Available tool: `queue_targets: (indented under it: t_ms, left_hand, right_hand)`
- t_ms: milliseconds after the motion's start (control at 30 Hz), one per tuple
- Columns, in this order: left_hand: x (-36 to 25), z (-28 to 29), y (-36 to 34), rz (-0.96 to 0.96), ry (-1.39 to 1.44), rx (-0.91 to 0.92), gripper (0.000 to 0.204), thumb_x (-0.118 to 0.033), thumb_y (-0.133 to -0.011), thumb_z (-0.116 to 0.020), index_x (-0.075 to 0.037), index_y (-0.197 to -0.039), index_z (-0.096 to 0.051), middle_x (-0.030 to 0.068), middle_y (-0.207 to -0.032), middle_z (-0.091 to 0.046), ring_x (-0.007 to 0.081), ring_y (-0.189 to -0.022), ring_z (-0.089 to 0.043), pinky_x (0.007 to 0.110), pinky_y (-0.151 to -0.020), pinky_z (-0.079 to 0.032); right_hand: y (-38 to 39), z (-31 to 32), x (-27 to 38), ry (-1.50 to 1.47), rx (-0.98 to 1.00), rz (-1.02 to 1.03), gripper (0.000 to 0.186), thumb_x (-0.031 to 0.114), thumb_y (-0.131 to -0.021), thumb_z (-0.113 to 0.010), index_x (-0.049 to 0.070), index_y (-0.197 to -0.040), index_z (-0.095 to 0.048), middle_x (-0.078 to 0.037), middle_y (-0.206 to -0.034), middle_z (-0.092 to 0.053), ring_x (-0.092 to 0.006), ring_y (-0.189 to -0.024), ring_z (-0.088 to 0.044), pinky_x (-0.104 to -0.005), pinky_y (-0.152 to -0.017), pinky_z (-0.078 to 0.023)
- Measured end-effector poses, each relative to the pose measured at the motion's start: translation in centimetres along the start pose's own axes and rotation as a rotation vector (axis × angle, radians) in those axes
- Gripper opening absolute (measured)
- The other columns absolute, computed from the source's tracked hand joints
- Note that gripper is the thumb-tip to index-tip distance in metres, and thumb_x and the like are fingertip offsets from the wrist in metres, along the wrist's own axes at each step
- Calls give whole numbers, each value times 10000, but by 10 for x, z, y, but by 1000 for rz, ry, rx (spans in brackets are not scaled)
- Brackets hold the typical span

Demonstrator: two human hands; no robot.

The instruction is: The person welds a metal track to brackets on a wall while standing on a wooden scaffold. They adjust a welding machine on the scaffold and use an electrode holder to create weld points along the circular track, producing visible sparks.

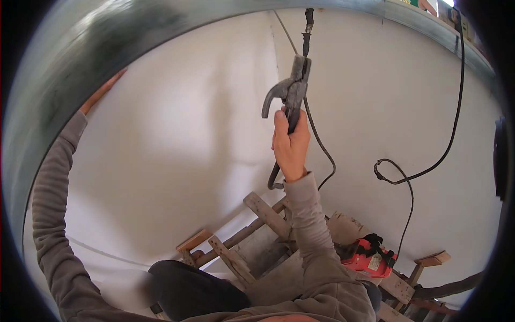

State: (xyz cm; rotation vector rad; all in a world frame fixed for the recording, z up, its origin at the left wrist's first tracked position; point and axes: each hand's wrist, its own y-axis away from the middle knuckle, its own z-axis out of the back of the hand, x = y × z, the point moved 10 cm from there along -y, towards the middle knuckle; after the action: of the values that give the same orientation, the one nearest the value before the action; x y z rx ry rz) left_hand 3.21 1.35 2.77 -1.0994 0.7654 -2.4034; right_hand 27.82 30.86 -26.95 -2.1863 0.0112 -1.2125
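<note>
My right hand [292,144] is wrapped around the handle of a dark grey welding electrode holder [298,80], raised in front of the pale wall. The holder's curved lever juts out to the left, and a thin welding rod [284,29] slants up from its head. Its black cable bends below my fist. At the far left, my left hand [103,92] reaches up by the edge of a curved-looking metal beam [102,40]. The beam covers most of that hand, so its grip is hidden.
Below are a rough wooden scaffold [265,214] and a red machine box [371,260] with black straps. A black cable [456,112] drops from the upper right, loops and runs down to the box. Another cable [322,144] hangs behind the holder. My dark-clothed knee [188,290] is at the bottom.
</note>
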Motion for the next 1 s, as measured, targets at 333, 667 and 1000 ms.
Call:
queue_targets:
  t_ms: [333,667,1000]
  left_hand:
    - [19,-25,0,288,41,183,872,-714,-940,-562,6,-1432,-536,281,-1282,-655,415,-1188,-634,435,-1040,-470]
    - [35,-39,-1,296,136,221,867,-678,-954,-576,33,-1447,-508,278,-1358,-616,394,-1250,-603,420,-1083,-439]
    - [22,-20,1,147,229,122,862,-639,-953,-614,40,-1469,-490,280,-1414,-576,376,-1319,-555,408,-1132,-400]
  right_hand:
    - [-58,-6,-14,97,43,65,319,215,-1000,-628,-70,-1133,-578,-72,-694,-609,-136,-571,-541,-318,-551,-449]
    - [-61,-16,6,160,27,201,312,211,-996,-616,-68,-1124,-556,-93,-690,-629,-166,-561,-587,-346,-546,-469]
    - [-64,-17,12,224,18,244,297,198,-992,-621,-70,-1098,-549,-112,-675,-629,-193,-545,-597,-358,-538,-470]
